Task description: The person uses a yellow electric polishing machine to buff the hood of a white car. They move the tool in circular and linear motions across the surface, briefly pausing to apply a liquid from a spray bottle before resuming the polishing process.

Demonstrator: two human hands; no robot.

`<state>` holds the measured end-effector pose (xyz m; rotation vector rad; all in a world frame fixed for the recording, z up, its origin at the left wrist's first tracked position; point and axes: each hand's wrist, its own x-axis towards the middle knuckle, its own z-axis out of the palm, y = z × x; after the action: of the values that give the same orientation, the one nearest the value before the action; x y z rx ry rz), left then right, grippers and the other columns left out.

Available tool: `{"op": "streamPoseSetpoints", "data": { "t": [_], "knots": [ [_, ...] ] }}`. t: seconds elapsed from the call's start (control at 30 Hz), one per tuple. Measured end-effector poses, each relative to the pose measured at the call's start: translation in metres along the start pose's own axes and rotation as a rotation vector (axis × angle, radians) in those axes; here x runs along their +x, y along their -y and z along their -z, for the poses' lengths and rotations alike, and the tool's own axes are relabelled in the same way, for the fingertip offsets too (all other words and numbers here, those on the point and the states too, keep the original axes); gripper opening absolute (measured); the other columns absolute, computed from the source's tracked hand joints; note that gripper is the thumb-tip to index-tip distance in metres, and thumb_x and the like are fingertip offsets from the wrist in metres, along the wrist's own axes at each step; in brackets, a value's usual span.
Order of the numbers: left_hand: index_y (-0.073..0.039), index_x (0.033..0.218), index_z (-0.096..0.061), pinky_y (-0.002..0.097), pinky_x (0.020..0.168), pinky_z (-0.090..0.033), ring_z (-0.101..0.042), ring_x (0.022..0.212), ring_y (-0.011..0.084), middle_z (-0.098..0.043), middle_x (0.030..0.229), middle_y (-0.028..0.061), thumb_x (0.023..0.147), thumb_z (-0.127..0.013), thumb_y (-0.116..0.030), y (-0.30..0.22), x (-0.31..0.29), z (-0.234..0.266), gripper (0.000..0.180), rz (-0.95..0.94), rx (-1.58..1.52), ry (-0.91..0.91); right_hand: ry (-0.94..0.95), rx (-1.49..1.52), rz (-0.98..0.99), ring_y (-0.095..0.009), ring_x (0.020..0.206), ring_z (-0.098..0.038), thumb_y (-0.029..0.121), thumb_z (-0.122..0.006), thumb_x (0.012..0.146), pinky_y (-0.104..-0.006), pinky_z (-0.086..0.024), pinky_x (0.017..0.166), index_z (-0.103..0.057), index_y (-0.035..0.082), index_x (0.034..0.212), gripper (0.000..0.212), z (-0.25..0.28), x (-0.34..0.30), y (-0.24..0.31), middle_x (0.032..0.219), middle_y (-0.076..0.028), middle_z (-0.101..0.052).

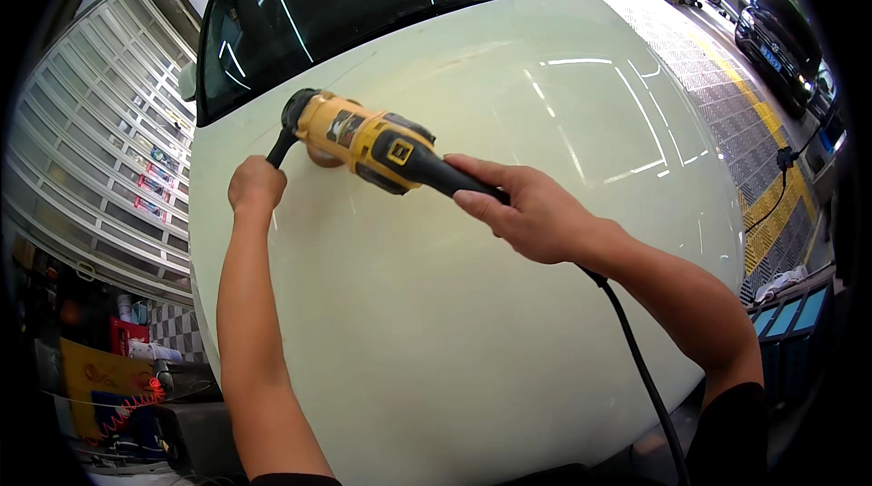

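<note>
1. Shutter [100, 141], white and slatted, bends down the left side of the view.
2. Below it, a red container [127, 336] stands near a white tub [153, 351]; what either one holds is too small to tell.
3. A red coiled hose [156, 388] hangs near a dark box [195, 436], whose contents cannot be made out.
4. The left hand [257, 184] is closed in a fist around the black side handle [281, 148] of the polisher.
5. That yellow-and-black polisher [359, 133] is over the pale car hood [436, 322], toward the windshield [363, 4], a rounded brownish pad [322, 159] showing under its head.
6. The right hand [536, 213] is wrapped around the rear grip [459, 181]; a black cord [636, 350] trails below the wrist.
7. At far right, a dark case [792, 321] has pale-blue panels, its inside unclear; a white cloth [781, 283] lies by its upper edge.
</note>
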<state>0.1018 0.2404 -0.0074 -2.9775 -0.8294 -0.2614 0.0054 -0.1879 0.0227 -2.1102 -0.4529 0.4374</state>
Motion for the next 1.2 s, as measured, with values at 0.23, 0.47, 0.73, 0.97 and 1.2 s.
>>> {"op": "streamPoseSetpoints", "data": {
  "t": [0.23, 0.47, 0.73, 0.97, 1.2],
  "knots": [
    [-0.004, 0.113, -0.086, 0.0507, 0.096, -0.064, -0.081, 0.109, 0.0438, -0.084, 0.114, 0.0244, 0.096, -0.070, -0.018, 0.058, -0.018, -0.002, 0.028, 0.114, 0.047, -0.028, 0.112, -0.037, 0.040, -0.021, 0.091, -0.067, 0.044, -0.057, 0.119, -0.0391, -0.056, 0.089, -0.049, 0.024, 0.175, 0.059, -0.018, 0.013, 0.007, 0.106, -0.011, -0.072],
    [-0.004, 0.112, -0.087, 0.0484, 0.095, -0.065, -0.082, 0.109, 0.0413, -0.084, 0.116, 0.0230, 0.094, -0.072, -0.017, -0.044, -0.015, 0.007, 0.028, 0.015, 0.085, -0.038, 0.032, 0.036, -0.070, -0.016, 0.086, -0.064, 0.038, -0.060, 0.117, -0.0351, -0.055, 0.082, -0.051, 0.021, 0.173, 0.059, 0.042, -0.008, -0.032, 0.095, -0.007, -0.067],
    [-0.007, 0.114, -0.087, 0.0435, 0.090, -0.066, -0.083, 0.105, 0.0348, -0.085, 0.114, 0.0169, 0.095, -0.076, -0.020, -0.164, -0.011, 0.030, 0.026, -0.089, 0.113, -0.022, -0.113, 0.166, -0.116, -0.006, 0.058, -0.056, 0.034, -0.056, 0.120, -0.0266, -0.053, 0.054, -0.049, 0.016, 0.174, 0.057, 0.097, -0.029, -0.076, 0.076, 0.002, -0.054],
    [-0.006, 0.115, -0.086, 0.0424, 0.086, -0.066, -0.084, 0.101, 0.0332, -0.086, 0.110, 0.0153, 0.095, -0.075, -0.019, -0.182, -0.016, 0.019, 0.026, -0.125, 0.088, -0.025, -0.121, 0.155, -0.111, -0.006, 0.057, -0.055, 0.032, -0.055, 0.120, -0.0262, -0.052, 0.053, -0.049, 0.017, 0.174, 0.057, 0.102, -0.039, -0.087, 0.075, 0.002, -0.054],
    [-0.005, 0.118, -0.086, 0.0438, 0.090, -0.064, -0.083, 0.106, 0.0335, -0.085, 0.113, 0.0171, 0.098, -0.071, -0.018, -0.251, -0.038, 0.028, 0.028, -0.229, 0.043, -0.031, -0.217, 0.193, -0.130, -0.006, 0.055, -0.056, 0.035, -0.057, 0.119, -0.0273, -0.051, 0.052, -0.051, 0.016, 0.172, 0.057, 0.134, -0.079, -0.121, 0.073, 0.002, -0.055]
  ]
}}
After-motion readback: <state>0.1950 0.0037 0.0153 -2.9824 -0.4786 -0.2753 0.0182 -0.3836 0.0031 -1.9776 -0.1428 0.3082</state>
